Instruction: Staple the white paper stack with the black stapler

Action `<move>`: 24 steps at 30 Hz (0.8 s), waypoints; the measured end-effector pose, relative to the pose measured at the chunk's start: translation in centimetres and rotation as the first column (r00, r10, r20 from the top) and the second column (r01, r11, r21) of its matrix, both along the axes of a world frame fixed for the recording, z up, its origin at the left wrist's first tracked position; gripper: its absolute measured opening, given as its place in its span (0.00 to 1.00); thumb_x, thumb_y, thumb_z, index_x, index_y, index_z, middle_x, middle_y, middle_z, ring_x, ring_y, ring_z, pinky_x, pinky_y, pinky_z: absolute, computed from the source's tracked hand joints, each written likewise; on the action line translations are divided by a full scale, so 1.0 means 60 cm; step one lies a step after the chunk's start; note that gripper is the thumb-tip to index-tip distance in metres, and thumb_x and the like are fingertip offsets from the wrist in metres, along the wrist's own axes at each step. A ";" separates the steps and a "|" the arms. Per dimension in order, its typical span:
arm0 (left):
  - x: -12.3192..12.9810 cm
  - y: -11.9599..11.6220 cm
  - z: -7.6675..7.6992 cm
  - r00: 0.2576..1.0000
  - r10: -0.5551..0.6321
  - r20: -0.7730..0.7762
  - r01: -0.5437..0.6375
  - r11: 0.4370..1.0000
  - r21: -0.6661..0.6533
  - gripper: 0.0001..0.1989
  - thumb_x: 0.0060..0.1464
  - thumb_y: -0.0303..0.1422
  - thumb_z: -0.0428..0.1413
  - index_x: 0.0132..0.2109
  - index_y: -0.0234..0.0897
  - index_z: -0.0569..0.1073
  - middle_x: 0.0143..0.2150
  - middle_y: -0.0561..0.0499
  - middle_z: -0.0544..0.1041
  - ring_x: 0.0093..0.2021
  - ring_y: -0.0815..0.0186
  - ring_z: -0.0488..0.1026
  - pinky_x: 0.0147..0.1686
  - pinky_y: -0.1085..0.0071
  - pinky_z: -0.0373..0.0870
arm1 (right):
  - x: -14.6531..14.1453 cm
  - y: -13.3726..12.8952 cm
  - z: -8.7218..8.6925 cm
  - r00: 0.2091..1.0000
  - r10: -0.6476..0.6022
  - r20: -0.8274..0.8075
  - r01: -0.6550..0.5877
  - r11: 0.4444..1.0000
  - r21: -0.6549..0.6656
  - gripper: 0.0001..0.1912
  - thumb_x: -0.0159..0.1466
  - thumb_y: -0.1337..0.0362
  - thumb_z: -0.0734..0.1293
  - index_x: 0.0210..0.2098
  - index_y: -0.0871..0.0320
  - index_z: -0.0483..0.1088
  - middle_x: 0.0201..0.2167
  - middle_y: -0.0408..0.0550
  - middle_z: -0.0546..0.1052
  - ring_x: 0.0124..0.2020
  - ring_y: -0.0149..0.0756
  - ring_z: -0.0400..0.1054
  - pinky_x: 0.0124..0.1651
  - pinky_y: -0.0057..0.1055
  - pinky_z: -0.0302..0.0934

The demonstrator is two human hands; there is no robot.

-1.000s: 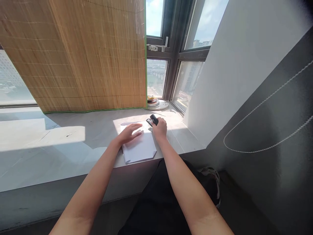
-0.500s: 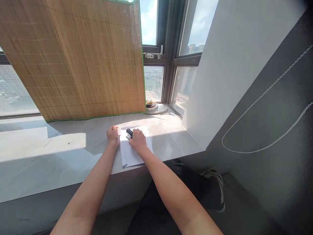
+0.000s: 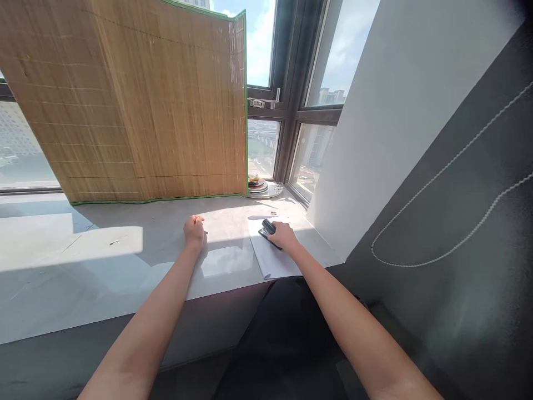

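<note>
My right hand (image 3: 285,236) is closed around a black stapler (image 3: 268,227), which rests on white paper (image 3: 270,260) toward the right end of the sill. The paper reaches the sill's front edge, with one near corner slightly curled. My left hand (image 3: 194,231) rests on the bare sill to the left, apart from the paper. Its fingers are curled into a fist, and whether anything small is inside is hidden.
The pale window sill (image 3: 225,280) drops off at its front edge. A bamboo mat (image 3: 166,111) with green edging leans against the window. Stacked plates (image 3: 260,188) stand in the corner. A small object (image 3: 114,242) lies at left. A beaded cord (image 3: 416,265) hangs at right.
The paper and the stapler have moved to the right along the sill with my right hand. My left hand has stayed about where it was, now apart from the paper.
</note>
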State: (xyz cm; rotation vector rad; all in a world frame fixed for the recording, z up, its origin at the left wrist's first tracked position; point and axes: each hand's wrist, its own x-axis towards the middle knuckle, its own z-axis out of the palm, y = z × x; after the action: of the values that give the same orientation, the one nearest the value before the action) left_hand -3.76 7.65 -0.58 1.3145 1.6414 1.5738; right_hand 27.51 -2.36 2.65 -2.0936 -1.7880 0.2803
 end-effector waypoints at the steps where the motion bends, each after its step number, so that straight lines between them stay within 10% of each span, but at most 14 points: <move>1: 0.001 -0.001 0.001 1.000 -0.001 0.006 0.001 1.000 0.000 0.07 0.52 0.32 0.51 0.30 0.39 0.73 0.28 0.50 0.70 0.31 0.63 0.65 0.27 0.70 0.60 | 0.011 -0.004 -0.001 1.000 -0.006 -0.002 0.006 1.000 0.005 0.08 0.58 0.67 0.73 0.39 0.55 0.76 0.39 0.48 0.81 0.41 0.41 0.75 0.34 0.29 0.58; 18: 0.001 -0.005 0.003 1.000 0.023 0.000 -0.023 1.000 -0.007 0.07 0.50 0.32 0.50 0.29 0.40 0.73 0.27 0.51 0.68 0.30 0.63 0.64 0.26 0.70 0.60 | 0.124 0.025 0.014 0.912 -0.047 -0.408 0.104 0.988 0.118 0.16 0.68 0.50 0.67 0.35 0.57 0.75 0.37 0.52 0.81 0.36 0.40 0.74 0.39 0.33 0.65; 20: 0.002 -0.009 0.005 1.000 0.026 0.013 -0.026 1.000 -0.009 0.07 0.50 0.32 0.50 0.29 0.40 0.73 0.27 0.51 0.68 0.29 0.63 0.64 0.25 0.70 0.59 | 0.131 0.045 0.016 0.942 -0.074 -0.327 0.168 0.949 0.268 0.11 0.69 0.57 0.66 0.38 0.57 0.75 0.41 0.54 0.81 0.41 0.42 0.75 0.46 0.36 0.67; 24: 0.003 -0.015 0.008 0.998 0.020 0.056 -0.018 1.000 -0.026 0.07 0.49 0.32 0.49 0.30 0.39 0.73 0.27 0.52 0.65 0.26 0.65 0.61 0.23 0.70 0.60 | 0.100 0.086 0.005 0.990 0.118 -0.071 -0.097 0.963 0.251 0.13 0.65 0.68 0.66 0.48 0.57 0.77 0.54 0.53 0.80 0.56 0.43 0.72 0.58 0.37 0.64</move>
State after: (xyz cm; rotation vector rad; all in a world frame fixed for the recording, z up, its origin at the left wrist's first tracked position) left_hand -3.59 6.74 -0.09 1.2341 1.6383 1.5819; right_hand 33.52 2.83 2.95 -1.7901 -1.7887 0.1625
